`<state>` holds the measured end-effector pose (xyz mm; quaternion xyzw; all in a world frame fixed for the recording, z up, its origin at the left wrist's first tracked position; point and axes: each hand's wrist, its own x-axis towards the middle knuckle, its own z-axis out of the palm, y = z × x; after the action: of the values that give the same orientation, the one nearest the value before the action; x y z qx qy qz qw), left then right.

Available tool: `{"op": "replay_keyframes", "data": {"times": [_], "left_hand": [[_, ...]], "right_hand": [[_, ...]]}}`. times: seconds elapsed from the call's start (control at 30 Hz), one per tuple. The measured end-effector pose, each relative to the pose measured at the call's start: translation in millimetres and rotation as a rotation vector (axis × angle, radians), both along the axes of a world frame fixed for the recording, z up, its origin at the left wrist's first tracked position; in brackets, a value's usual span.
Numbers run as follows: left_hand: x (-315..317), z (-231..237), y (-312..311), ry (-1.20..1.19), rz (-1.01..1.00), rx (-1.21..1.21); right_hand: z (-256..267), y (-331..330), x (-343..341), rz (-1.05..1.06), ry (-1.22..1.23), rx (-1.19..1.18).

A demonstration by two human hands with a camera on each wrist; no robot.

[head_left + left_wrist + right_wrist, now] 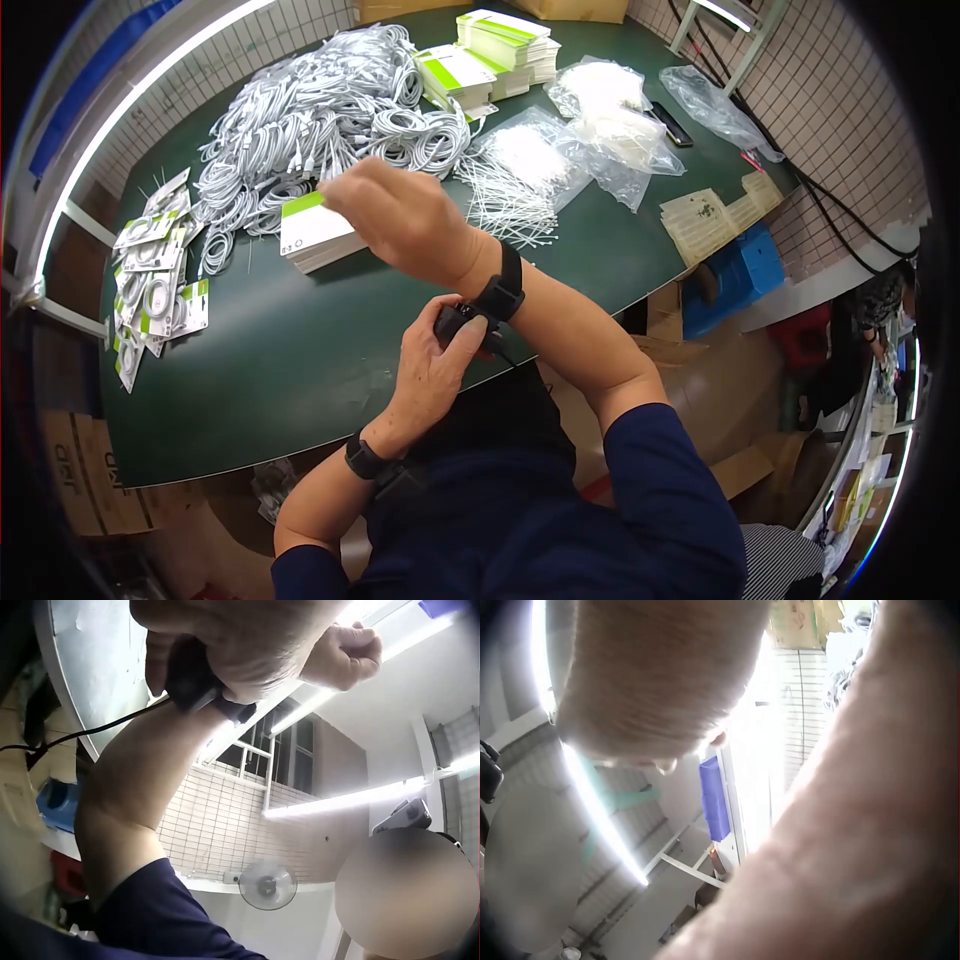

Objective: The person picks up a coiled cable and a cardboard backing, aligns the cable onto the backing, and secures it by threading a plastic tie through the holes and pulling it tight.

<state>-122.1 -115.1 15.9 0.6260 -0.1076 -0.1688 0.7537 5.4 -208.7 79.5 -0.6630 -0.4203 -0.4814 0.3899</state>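
In the head view my left hand [428, 365] grips a small black wrist camera [455, 325] on the underside of my right wrist, its thumb lying across the device. A black strap [508, 283] circles that wrist. My right hand [405, 220] is raised over the table with its fingers curled in and nothing seen in it. The left wrist view shows the right hand [345, 658] as a loose fist, beyond the left hand [247, 645] and the black device [191, 671] with its cable. Below the right hand lies a white and green box [318, 235], partly hidden.
A large heap of grey-white coiled cables [310, 110] covers the back of the green table [260, 370]. Packaged cables [155, 275] lie at left. Stacked cartons [500, 50], white cable ties [510, 195], plastic bags [620, 120] and a black phone-like object [671, 124] sit toward the right.
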Motion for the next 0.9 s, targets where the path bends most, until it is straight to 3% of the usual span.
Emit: {"op": "replay_keyframes", "data": {"times": [0.2,0.3,0.33,0.43,0.6,0.73,0.8,0.83,0.9], "left_hand": [[-5,17,3,-0.085,-0.074,0.149],[-6,27,6,0.313,-0.227,-0.104],[-5,33,5,0.306,-0.227,-0.103],[-12,42,-2,-0.054,-0.105,0.184],[-10,49,-1,-0.109,-0.097,0.233],[-3,40,7,0.044,-0.137,0.195],[3,29,8,0.134,-0.147,0.097],[5,25,6,0.179,-0.147,0.047],[4,14,3,0.190,-0.149,0.041]], "right_hand": [[4,-4,-16,0.046,-0.246,-0.291],[5,-1,-19,0.117,-0.074,-0.142],[7,-1,-17,0.116,-0.081,-0.142],[8,-1,-17,0.228,0.183,0.126],[21,-14,-5,0.371,0.594,0.586],[9,-17,0,0.446,0.852,0.895],[-8,-16,8,-0.104,-0.028,-0.079],[-11,-17,7,-0.107,-0.027,-0.078],[-24,-15,0,-0.080,0.057,-0.316]]}}
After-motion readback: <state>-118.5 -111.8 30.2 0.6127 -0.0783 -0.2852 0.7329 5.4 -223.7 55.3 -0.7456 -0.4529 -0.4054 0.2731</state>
